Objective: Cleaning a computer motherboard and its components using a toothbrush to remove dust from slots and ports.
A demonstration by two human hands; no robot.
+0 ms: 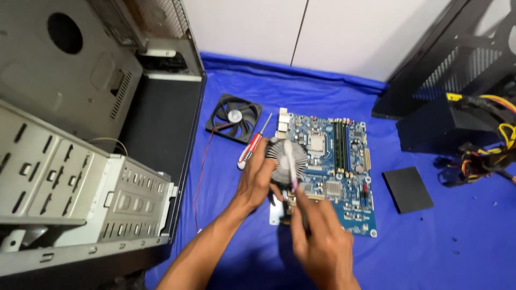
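blue cloth (258, 252) covers the floor, and a blue motherboard (336, 177) lies in its middle. over the board's left edge, our left hand (258, 180) curls around a round finned cooler (284, 156), gripping its rim. just below the board's lower left corner, our right hand (322, 236) pinches a thin brush (290, 164) laid across the fins. left of the board lie a red-handled screwdriver (251, 147) and a black fan (234, 117); farther left stands an open case (80, 134).

Head camera; looking down, close.
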